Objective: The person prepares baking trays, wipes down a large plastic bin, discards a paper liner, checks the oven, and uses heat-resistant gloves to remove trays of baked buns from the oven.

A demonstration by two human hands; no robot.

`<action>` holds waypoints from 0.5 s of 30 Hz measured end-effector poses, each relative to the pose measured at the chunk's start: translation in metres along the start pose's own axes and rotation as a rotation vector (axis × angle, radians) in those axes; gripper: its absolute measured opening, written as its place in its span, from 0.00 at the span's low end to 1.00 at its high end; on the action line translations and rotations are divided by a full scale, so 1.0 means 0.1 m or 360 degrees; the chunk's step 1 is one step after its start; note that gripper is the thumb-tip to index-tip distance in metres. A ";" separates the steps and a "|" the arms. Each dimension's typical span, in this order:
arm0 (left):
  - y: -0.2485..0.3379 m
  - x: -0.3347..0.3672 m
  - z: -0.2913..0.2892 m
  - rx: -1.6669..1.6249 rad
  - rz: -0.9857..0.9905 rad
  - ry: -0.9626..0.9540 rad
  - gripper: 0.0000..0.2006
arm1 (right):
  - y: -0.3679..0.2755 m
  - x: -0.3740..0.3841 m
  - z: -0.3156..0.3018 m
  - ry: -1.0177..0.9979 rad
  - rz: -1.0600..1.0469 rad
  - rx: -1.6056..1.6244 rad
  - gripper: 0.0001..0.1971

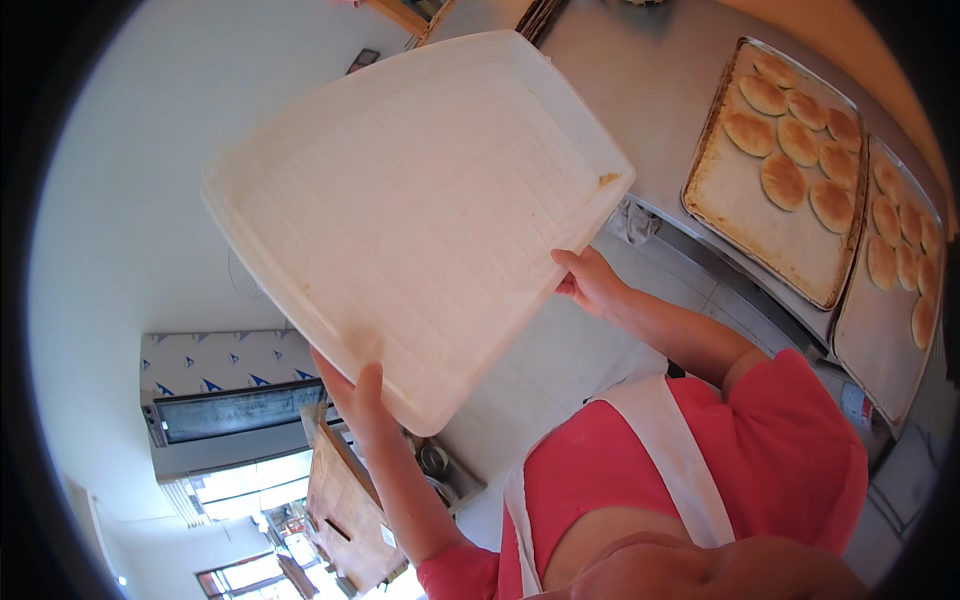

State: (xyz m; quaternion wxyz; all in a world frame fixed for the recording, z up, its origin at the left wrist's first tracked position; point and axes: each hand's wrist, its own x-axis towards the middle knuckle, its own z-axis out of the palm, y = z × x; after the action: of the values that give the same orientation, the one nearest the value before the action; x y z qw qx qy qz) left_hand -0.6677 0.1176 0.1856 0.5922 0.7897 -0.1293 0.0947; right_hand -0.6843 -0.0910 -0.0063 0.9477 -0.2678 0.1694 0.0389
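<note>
Both hands closed on the big white plastic tray (pixel 420 215), held up tilted over the surface (pixel 640 90) w/ bread pans (pixel 775 235): left hand (pixel 355 400) & right hand (pixel 590 280) at near rim; looks light, stiff-ish, smooth—keep grip wide at edges.

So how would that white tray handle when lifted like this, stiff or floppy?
The tray looks stiff: held only at one end by the left hand and right hand, it stays flat. Probably light, since it is empty and looks like thin plastic. Its smooth surface may be slippery.
</note>
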 end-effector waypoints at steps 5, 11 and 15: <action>-0.09 -0.46 -0.16 -0.0153 -0.0215 0.0383 0.38 | 0.01 -0.13 0.06 -0.0160 0.0020 -0.0365 0.18; -0.17 -1.00 -0.43 -0.0175 -0.0348 0.0720 0.37 | 0.28 0.00 0.01 -0.0424 0.0074 -0.0516 0.20; -0.28 -1.28 -0.69 -0.0275 -0.0389 0.0867 0.37 | 0.54 0.13 0.10 -0.0621 0.0260 -0.0665 0.16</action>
State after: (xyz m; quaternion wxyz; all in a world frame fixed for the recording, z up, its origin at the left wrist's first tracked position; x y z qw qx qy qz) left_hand -0.7803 0.2035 0.1408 0.6770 0.6917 0.1226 0.2196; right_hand -0.6782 -0.0399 -0.0293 0.8804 -0.4299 -0.0066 0.1999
